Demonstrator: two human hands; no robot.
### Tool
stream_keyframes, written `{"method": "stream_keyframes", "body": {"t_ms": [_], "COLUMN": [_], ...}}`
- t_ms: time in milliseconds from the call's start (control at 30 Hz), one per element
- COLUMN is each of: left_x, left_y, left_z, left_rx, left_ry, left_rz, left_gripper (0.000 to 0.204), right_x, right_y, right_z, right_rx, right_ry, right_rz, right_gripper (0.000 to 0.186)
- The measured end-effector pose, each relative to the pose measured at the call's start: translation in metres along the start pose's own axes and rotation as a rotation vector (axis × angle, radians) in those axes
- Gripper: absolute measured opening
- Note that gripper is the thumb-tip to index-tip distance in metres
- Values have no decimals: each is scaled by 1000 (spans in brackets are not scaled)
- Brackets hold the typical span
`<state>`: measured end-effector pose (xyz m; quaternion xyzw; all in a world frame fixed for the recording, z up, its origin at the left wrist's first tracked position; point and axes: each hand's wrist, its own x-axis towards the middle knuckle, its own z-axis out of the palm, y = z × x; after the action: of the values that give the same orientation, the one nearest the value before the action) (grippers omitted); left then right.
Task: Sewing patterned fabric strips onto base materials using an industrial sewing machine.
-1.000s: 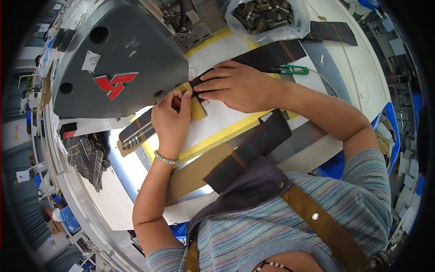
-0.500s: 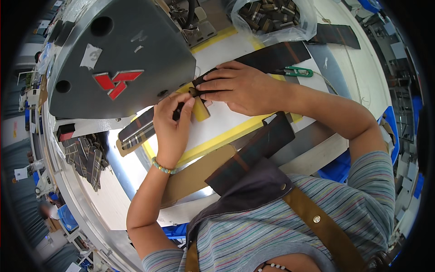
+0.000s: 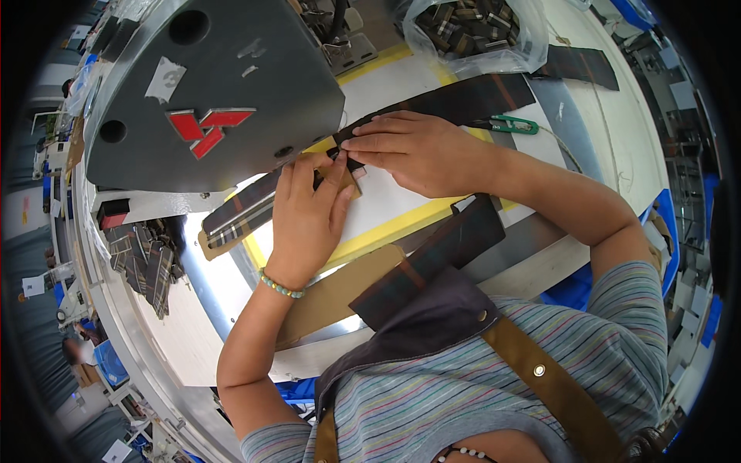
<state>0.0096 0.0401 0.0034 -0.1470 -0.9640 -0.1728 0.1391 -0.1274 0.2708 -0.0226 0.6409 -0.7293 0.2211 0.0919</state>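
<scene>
A dark plaid fabric strip [image 3: 471, 96] runs across the white, yellow-edged work surface [image 3: 394, 202], beside the grey machine head [image 3: 231, 92]. My right hand [image 3: 432, 154] lies on this strip, its fingers stretched out together. My left hand [image 3: 305, 212] meets it at the fingertips, pressing on the dark cloth, with the thumb apart. A small tan piece [image 3: 353, 184] shows beside the left fingers; its lower part is hidden. Left of that hand, a plaid strip end [image 3: 243, 212] rests over a tan backing [image 3: 216, 248]. Whether both plaid parts are one strip is hidden.
Green thread snips [image 3: 513, 125] lie right of my right hand. A clear bag of small plaid pieces [image 3: 478, 31] stands at the back. Plaid scraps [image 3: 147, 266] are heaped at left. A tan board [image 3: 340, 297] and another plaid piece [image 3: 440, 251] lie near my body.
My left hand has let go of the yellowish upright piece, which now lies lower, and its fingers have straightened onto the cloth. The right hand keeps nearly the same place on the strip.
</scene>
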Motion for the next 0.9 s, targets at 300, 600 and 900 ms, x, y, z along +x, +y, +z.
{"method": "stream_keyframes", "body": {"t_ms": [300, 600, 900], "left_x": [13, -20, -13], "left_y": [-3, -30, -19], "left_z": [4, -7, -14], "left_rx": [102, 204, 177], "left_ry": [57, 84, -115], "left_rz": [-26, -57, 42], "left_gripper": [44, 51, 63], "right_x": [5, 2, 5], "right_y": [0, 2, 2], "right_z": [-2, 2, 4], "right_rx": [-14, -5, -26], "right_ry": [-25, 15, 47], "right_rz": [17, 14, -16], "right_gripper": [49, 47, 43]}}
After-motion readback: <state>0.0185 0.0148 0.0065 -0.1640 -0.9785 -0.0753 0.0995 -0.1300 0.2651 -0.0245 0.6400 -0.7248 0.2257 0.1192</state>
